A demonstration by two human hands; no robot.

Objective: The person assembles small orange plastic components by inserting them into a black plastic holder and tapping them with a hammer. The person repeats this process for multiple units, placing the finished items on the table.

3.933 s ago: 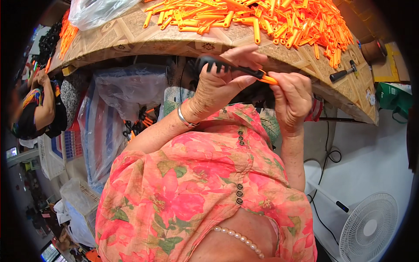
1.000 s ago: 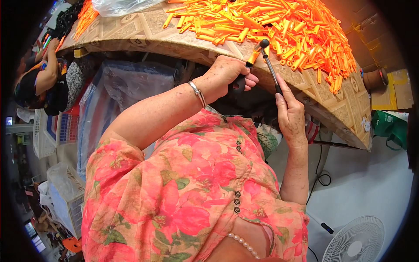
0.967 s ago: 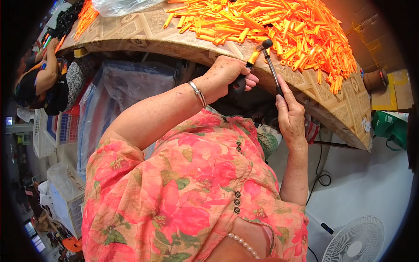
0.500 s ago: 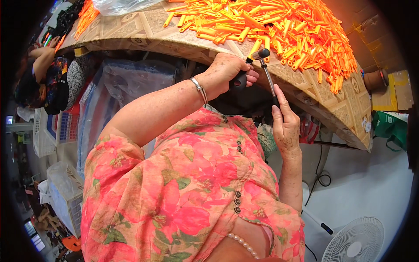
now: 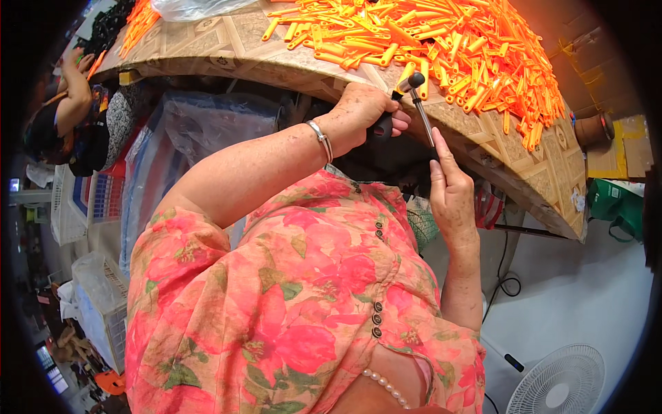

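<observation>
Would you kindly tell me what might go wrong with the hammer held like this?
The hammer in the right hand has its head close to the left hand, so a stray blow might catch a finger. Some orange pieces lie near the edge of the table, so a knock could send them off it.

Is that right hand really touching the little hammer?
Touching. The head view shows the right hand gripping the hammer at its lower end, between thumb and fingers.
</observation>
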